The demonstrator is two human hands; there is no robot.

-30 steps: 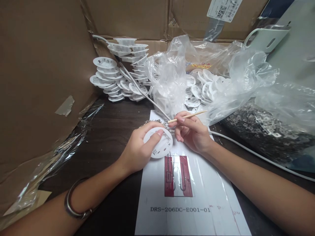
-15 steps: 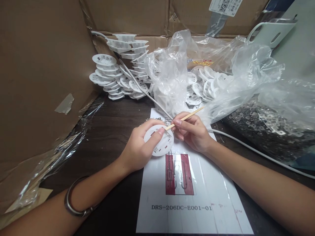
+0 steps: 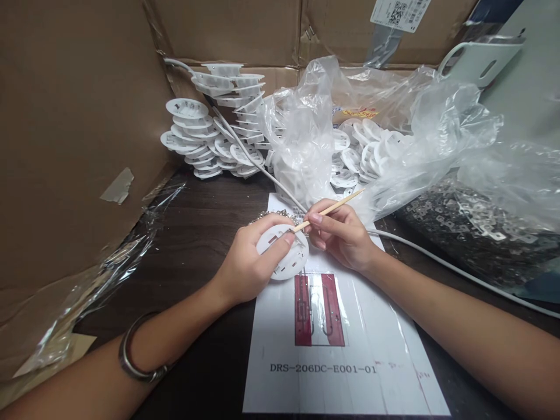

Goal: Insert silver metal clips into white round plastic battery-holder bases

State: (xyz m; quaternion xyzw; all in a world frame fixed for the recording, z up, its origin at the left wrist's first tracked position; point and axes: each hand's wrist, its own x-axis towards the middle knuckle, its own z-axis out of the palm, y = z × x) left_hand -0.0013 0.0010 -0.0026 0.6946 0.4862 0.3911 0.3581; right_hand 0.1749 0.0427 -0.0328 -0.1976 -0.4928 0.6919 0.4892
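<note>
A round white plastic disc (image 3: 289, 265) with small slots is held in my left hand (image 3: 254, 256), the thumb pressed on its upper face. Pinched between the fingers of my right hand (image 3: 341, 233) is a thin wooden stick (image 3: 336, 205). The stick's lower tip meets the disc's upper edge beside my left thumb. Behind my left hand lies a small heap of metal pieces (image 3: 280, 214), partly hidden. Under both hands lies a white printed sheet (image 3: 315, 391) with a red and white diagram.
White discs (image 3: 188, 125) stand stacked at the back left, with more (image 3: 371, 154) behind clear plastic bags (image 3: 315, 122). A bag of flat metal parts (image 3: 476, 233) sits at the right. A grey cable (image 3: 437, 254) crosses the table. Cardboard (image 3: 79, 116) walls the left side.
The disc has tilted slightly in my left hand, and my left thumb has shifted a little to the right. My right hand and the stick have barely moved.
</note>
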